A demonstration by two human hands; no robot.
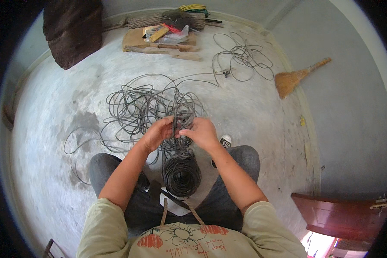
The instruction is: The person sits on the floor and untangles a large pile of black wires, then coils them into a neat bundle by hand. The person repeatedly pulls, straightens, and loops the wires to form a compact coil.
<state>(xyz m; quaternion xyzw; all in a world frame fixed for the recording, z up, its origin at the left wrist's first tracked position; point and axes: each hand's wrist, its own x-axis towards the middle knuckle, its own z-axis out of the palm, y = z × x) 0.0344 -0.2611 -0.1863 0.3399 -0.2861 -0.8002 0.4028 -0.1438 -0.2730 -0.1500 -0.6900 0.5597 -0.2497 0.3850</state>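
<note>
Between my knees rests a tight round coil of black cable (pixel 182 177). Just beyond it, my left hand (pixel 159 132) pinches cable strands that run up past its fingertips. Close on the other side, my right hand (pixel 202 132) has its thumb and fingers around a small bunch of strands (pixel 185 120). That bunch is slightly blurred, and the right fingers are partly hidden behind it. A loose tangled heap of the same cable (pixel 132 104) spreads over the floor ahead, mostly to the left. One line leads from it to a looser tangle (pixel 245 56) farther off at the right.
A straw hand broom (pixel 292 80) leans by the right wall. At the far wall lie a log (pixel 142 21), a wooden board (pixel 132 38), a sheathed-looking long tool (pixel 169 46) and plastic bags (pixel 179 36). Dark brown fabric (pixel 72 32) hangs far left; a reddish wooden door (pixel 338 214) stands right.
</note>
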